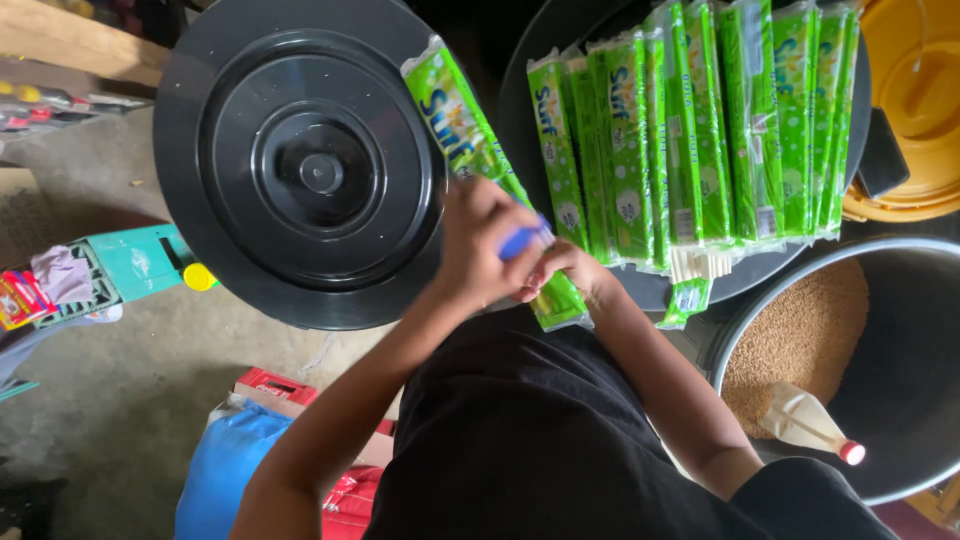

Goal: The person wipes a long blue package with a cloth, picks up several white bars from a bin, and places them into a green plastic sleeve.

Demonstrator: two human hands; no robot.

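Head view, looking straight down: both hands meet at the near end of a long green sachet strip (470, 130) that lies diagonally across the edge of a big round black lid (250, 120). Left hand (480, 245) is on top, fingers curled shut around a small blue object (520, 240) pressed against the strip; can't tell what the blue thing is. Right hand (565, 268) sits just beside it, fingers closed, pinching the strip's lower end, whose green tip (560, 305) pokes out below the hands. Far end of the strip reaches up over the lid's raised ring. To the right, a second black lid (640, 285) carries a row of matching green strips (700, 120) laid side by side, touching each other, long axes pointing away from the person. A short green offcut (685, 300) lies at that lid's near edge, below the row. Further right, a grey drum (920, 330) holds brown grain (800, 340) with a cut plastic bottle scoop (805, 420), red cap, resting in it. A yellow lid (915, 100) sits at top right. On the concrete floor (130, 380): a teal crate (125, 262) at left, a blue sack (220, 470) and a red box (275, 385) near the person's left arm.
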